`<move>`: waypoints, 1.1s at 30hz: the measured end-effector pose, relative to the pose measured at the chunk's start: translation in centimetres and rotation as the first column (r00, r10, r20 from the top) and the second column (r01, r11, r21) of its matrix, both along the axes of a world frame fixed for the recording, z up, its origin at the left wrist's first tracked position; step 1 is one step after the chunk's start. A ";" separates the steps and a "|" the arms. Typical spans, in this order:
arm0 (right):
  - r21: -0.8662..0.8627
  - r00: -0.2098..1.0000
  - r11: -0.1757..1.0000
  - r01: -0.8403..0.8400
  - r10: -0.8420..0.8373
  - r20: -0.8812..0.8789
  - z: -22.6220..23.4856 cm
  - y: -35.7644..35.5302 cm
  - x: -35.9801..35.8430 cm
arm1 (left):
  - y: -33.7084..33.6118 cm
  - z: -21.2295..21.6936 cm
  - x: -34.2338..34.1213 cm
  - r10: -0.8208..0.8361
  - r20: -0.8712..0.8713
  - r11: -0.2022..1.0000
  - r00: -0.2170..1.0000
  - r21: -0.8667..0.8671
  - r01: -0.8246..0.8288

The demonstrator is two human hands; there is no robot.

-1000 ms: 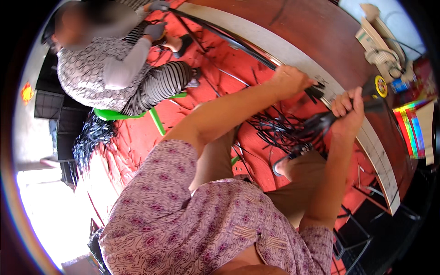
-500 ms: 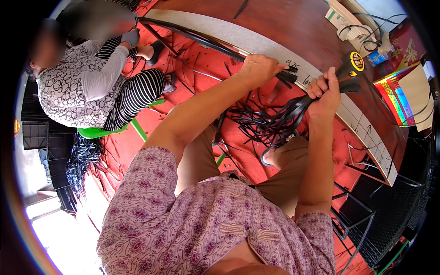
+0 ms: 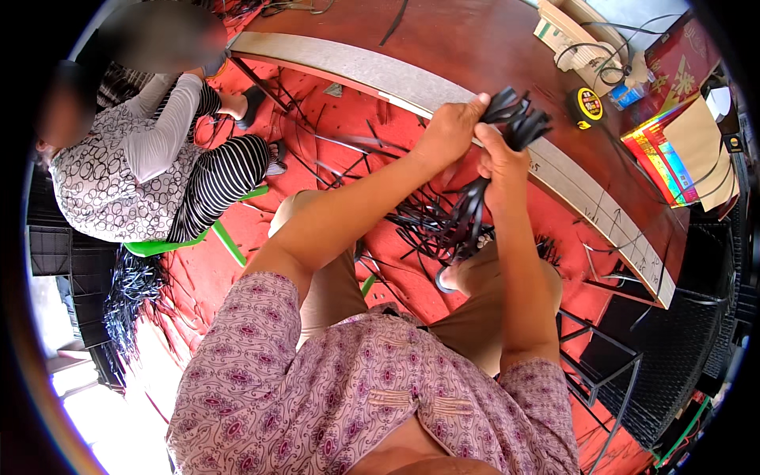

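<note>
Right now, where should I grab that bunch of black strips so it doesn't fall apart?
Probably grip the bunch of black strips at its gathered upper part, where the left hand and right hand clasp it together. Come in from the sides. Below the hands the strips hang loose and fan out, so a lower grip would likely catch only some.

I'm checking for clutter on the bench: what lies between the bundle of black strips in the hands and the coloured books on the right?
In the head view, a yellow tape measure sits on the brown tabletop between the black strips and the coloured books.
</note>
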State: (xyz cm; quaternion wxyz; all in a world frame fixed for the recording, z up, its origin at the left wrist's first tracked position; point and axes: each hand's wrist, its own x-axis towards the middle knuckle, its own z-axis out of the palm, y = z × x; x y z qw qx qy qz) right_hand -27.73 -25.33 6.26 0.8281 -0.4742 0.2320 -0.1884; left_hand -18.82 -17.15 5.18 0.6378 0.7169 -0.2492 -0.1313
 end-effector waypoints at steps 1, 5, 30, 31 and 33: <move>0.014 1.000 1.000 0.007 -0.007 0.010 0.1 0.3 0.3 | -0.1 0.6 -0.8 -0.027 -0.003 0.999 1.000 0.029 0.027; 0.012 0.998 0.998 0.063 -0.063 0.010 0.5 0.2 0.6 | 0.1 2.5 -2.5 -0.077 -0.031 0.988 0.997 0.133 0.080; 0.345 0.970 0.934 -0.090 0.003 0.243 0.2 -2.5 1.3 | 13.6 9.7 -2.7 -0.173 0.414 0.828 0.894 0.553 -0.096; 0.344 0.970 0.933 -0.102 0.017 0.242 0.4 -2.3 1.2 | 15.0 9.3 -2.2 -0.139 0.411 0.848 0.901 0.519 -0.106; 0.346 0.969 0.927 -0.146 0.065 0.237 0.7 -1.5 1.0 | 17.9 7.1 -1.0 -0.053 0.398 0.880 0.916 0.452 -0.146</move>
